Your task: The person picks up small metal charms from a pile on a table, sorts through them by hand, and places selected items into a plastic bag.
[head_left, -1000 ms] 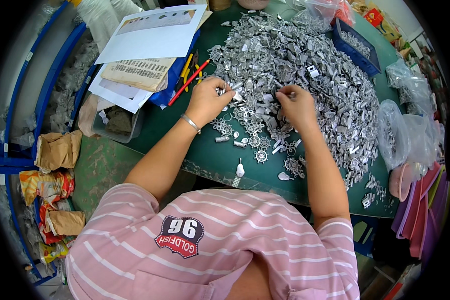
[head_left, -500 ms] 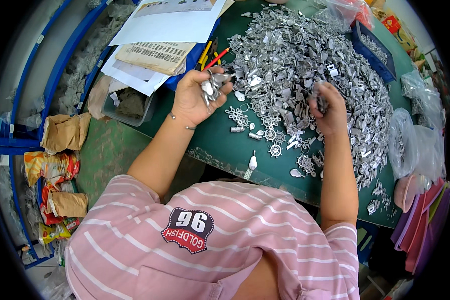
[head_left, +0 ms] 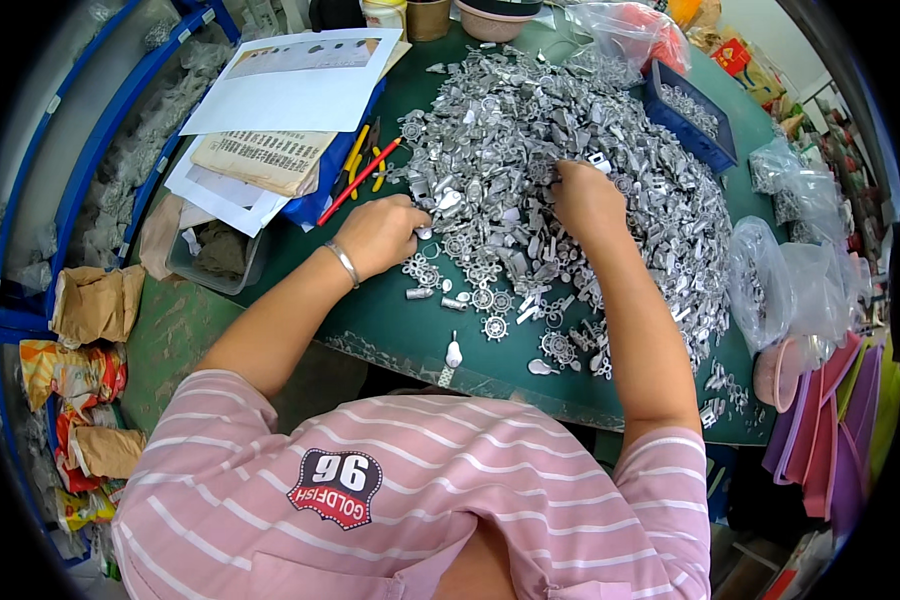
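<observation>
A broad heap of small silver metal charms (head_left: 530, 130) covers much of the green table. My left hand (head_left: 378, 237) is palm down at the heap's left edge, fingers curled. A pale oval piece (head_left: 425, 233) shows beside its fingertips; the hand hides anything inside it. My right hand (head_left: 588, 200) reaches into the middle of the heap with bent fingers close together, their tips hidden among the pieces. Between my arms lie loose ship-wheel charms (head_left: 495, 327), small cylinders (head_left: 419, 293) and a long-stemmed oval piece (head_left: 454, 352) near the front edge.
Papers (head_left: 290, 85), a red pencil (head_left: 360, 180) and yellow-handled tools (head_left: 358, 165) lie at the left, near a grey-filled plastic tub (head_left: 220, 255). A blue tray (head_left: 690, 115) of small parts stands far right. Clear bags (head_left: 760, 285) and a pink bowl (head_left: 775, 375) line the right edge.
My left hand has turned from palm up, with several metal pieces showing in it, to palm down at the table. My right hand has lowered into the heap. The view has shifted.
</observation>
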A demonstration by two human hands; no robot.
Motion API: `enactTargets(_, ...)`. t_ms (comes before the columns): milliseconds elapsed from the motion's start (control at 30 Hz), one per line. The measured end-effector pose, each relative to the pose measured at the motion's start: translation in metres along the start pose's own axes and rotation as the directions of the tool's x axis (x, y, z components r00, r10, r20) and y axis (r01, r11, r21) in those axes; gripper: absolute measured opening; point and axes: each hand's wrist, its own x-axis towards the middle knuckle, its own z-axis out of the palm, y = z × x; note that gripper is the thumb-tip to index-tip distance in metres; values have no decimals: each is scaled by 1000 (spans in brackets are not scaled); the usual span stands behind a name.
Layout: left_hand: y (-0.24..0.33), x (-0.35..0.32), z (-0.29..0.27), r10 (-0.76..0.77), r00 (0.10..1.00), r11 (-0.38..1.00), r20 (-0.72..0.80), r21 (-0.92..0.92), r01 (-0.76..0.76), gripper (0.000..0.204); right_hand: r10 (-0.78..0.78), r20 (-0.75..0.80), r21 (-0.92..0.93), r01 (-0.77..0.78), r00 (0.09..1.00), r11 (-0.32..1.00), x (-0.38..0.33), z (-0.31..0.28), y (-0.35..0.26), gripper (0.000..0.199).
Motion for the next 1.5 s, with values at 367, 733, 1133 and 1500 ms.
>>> enactTargets(367, -11, -24, -2, -349, 884, 307, 311, -853, 422, 14, 92, 198, 978, -191, 976, -86, -17, -10, 62, 16)
enactTargets(733, 33, 5, 16, 149, 973, -769, 174, -599, 225, 25, -149, 1, -76, 149, 989, 986, -13, 5, -4, 14)
enactTargets(1133, 77, -2, 2, 53, 936, -35, 348, -936, 350, 7, 47, 152, 948, -132, 987, -290, -56, -1, 79, 19)
enactTargets(1500, 146, -11, 69, 463, 866, 847, 192, -383, -368, 19, -289, 300, 638, 34, 909, 769, -157, -31, 57, 13)
